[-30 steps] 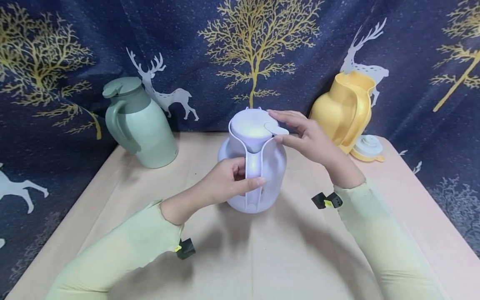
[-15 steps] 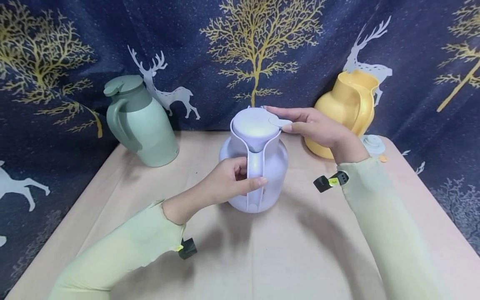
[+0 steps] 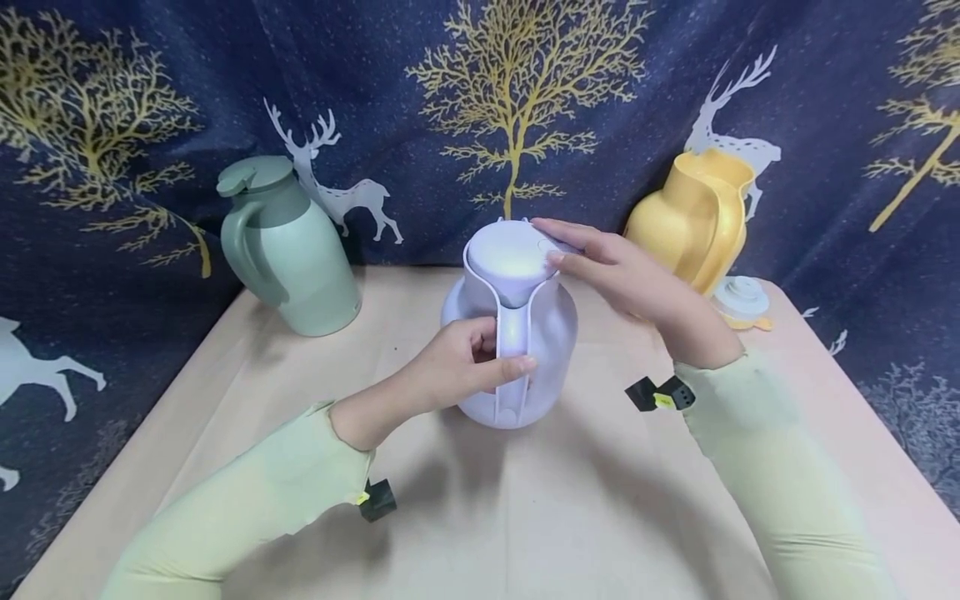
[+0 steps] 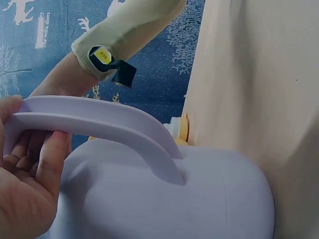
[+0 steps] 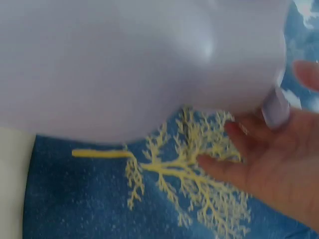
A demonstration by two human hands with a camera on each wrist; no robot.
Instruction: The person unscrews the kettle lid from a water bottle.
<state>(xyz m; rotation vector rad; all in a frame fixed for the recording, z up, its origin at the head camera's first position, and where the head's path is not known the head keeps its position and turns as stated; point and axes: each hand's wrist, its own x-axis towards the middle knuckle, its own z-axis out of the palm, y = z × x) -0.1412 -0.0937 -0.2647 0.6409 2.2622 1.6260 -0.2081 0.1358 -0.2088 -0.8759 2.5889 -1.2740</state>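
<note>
A lavender insulated jug point(image 3: 551, 350) stands upright on the table, its handle point(image 3: 513, 333) facing me. My left hand point(image 3: 465, 358) grips that handle, thumb across its front and fingers curled behind it, as the left wrist view also shows. The round lid point(image 3: 506, 250) sits in the jug's mouth, with its tab point(image 5: 275, 108) pointing right. At the lid's right side, my right hand point(image 3: 611, 267) holds the tab between thumb and fingers. Its index finger reaches along the far rim, and the hand covers most of the tab in the head view.
A green jug point(image 3: 303, 258) with its lid on stands at the back left. At the back right is a yellow jug point(image 3: 686, 217) with an uncovered mouth; beside it lies a white and yellow lid point(image 3: 741, 300). A dark patterned cloth point(image 3: 420, 125) hangs behind the table point(image 3: 585, 517).
The lid's tab has turned slightly away from me. My right hand swung up and outward, then came back lower, its thumb now over the tab. My left hand keeps its grip on the handle.
</note>
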